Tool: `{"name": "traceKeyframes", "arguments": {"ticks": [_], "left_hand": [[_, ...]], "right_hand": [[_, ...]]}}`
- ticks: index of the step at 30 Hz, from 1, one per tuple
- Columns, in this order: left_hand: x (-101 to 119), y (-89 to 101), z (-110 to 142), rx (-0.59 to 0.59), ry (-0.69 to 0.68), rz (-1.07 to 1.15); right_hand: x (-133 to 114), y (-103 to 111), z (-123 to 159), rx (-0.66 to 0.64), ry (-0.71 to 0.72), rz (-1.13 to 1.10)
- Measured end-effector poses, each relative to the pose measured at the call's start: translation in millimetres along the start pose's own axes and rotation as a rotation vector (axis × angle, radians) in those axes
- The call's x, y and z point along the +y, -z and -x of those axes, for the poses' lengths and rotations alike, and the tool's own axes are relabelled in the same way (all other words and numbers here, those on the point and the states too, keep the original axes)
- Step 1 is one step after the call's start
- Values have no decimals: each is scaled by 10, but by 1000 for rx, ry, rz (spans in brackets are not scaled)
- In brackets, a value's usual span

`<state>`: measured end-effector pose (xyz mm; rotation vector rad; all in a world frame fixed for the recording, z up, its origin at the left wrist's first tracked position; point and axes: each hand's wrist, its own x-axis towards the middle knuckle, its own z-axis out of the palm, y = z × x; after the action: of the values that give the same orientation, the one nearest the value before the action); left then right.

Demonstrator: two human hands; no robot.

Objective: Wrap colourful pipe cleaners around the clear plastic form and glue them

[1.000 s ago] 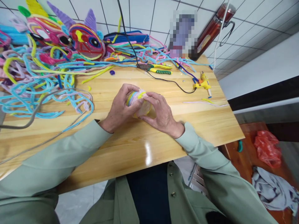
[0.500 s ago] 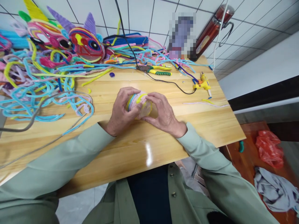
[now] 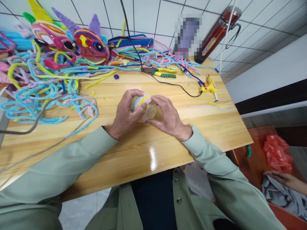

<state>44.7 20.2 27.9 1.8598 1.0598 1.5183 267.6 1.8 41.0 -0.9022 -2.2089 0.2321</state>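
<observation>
Between my two hands, just above the wooden table (image 3: 134, 159), is a clear plastic cup-like piece (image 3: 151, 111) wrapped with bands of pink, yellow and blue pipe cleaner. My left hand (image 3: 128, 111) closes round its banded side, thumb across the front. On the other side my right hand (image 3: 168, 115) grips the clear end between thumb and fingers. Part of the piece is hidden behind my fingers. Pliers (image 3: 161, 72) with yellow and green handles lie beyond my hands. To the right sits a yellow glue gun (image 3: 208, 88) with its black cord.
Loose pipe cleaners (image 3: 52, 95) pile up at the left. Two decorated masks (image 3: 90, 46) with horns lean at the back wall. A red thermos (image 3: 218, 35) stands at the back right. Another person's hand (image 3: 280, 179) is over grey cloth (image 3: 283, 195), near a red bag (image 3: 278, 151).
Another person's hand has come in at the lower right over the grey cloth. My hands keep their hold, with the wrapped piece turned very slightly. The view has shifted a little.
</observation>
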Motion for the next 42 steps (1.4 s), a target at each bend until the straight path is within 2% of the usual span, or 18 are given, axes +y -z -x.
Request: {"name": "traceKeyframes", "arguments": {"ticks": [11, 16, 21, 26, 33, 42], "left_hand": [[16, 8, -42, -75, -131, -96], [84, 6, -56, -44, -110, -110], [139, 16, -25, -48, -78, -105], [187, 25, 48, -75, -32, -65], [229, 37, 71, -85, -6, -63], [244, 42, 67, -95, 20, -49]], "right_hand": [[130, 156, -51, -19, 43, 54], [61, 141, -41, -54, 67, 58], [6, 153, -23, -104, -15, 37], [8, 201, -14, -67, 14, 5], [-2, 204, -10, -58, -20, -38], [5, 202, 12, -37, 16, 20]]}}
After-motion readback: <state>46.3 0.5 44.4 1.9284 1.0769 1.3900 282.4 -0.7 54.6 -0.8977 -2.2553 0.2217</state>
